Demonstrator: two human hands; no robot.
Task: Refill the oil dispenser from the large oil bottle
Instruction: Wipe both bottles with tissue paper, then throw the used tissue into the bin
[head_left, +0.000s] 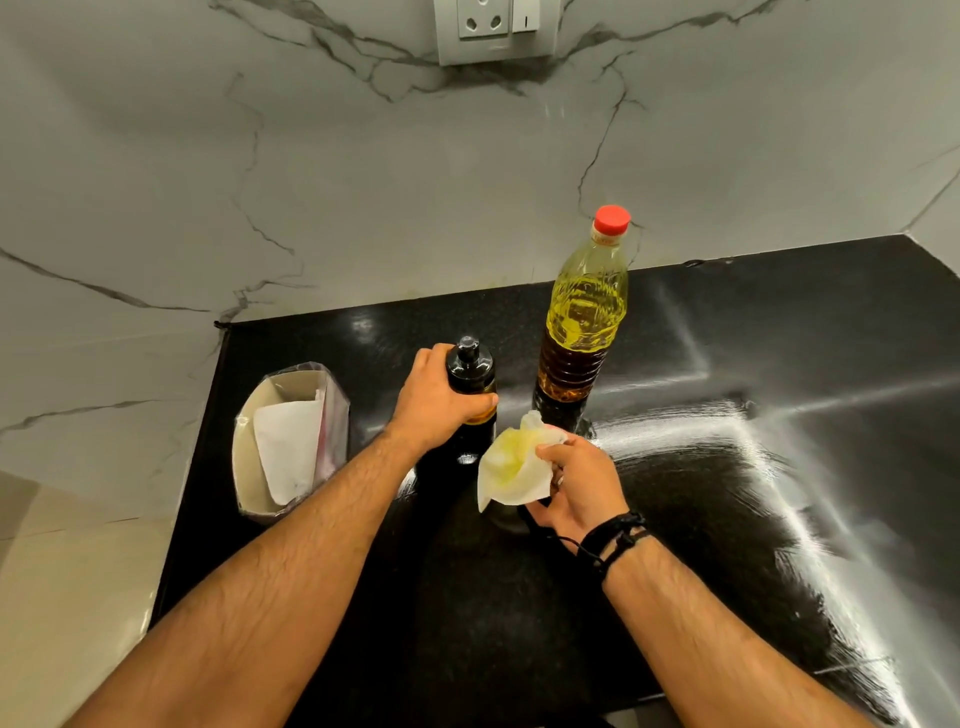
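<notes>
Just one head-worn wide-angle view here, looking forward and steeply down at the glossy black stone countertop (779, 364), close up, grey-veined white marble wall (363, 182) behind.

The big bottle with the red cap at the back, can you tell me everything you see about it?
The large oil bottle is clear ribbed plastic, filled nearly to the neck with yellow oil that looks amber lower down. A red screw cap is on and a small label rings the neck. It stands upright on the black countertop near the marble wall, behind and to the right of the dark dispenser. No hand touches it; the stained tissue in the right hand overlaps its base in the picture.
</notes>
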